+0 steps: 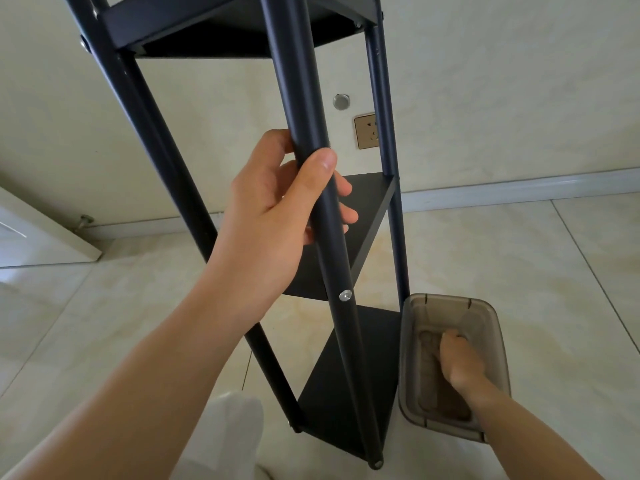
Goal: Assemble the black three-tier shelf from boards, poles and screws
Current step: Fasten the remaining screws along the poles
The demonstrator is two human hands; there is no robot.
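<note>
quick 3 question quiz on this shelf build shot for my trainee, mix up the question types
1. True or false: the left hand grips a front pole of the black shelf.
2. Where is the right hand? A) on the top board B) inside the grey plastic tub C) on the wall socket
3. Fill in: a silver ___ shows on the gripped pole at the middle board.

Key: 1 true; 2 B; 3 screw.
</note>
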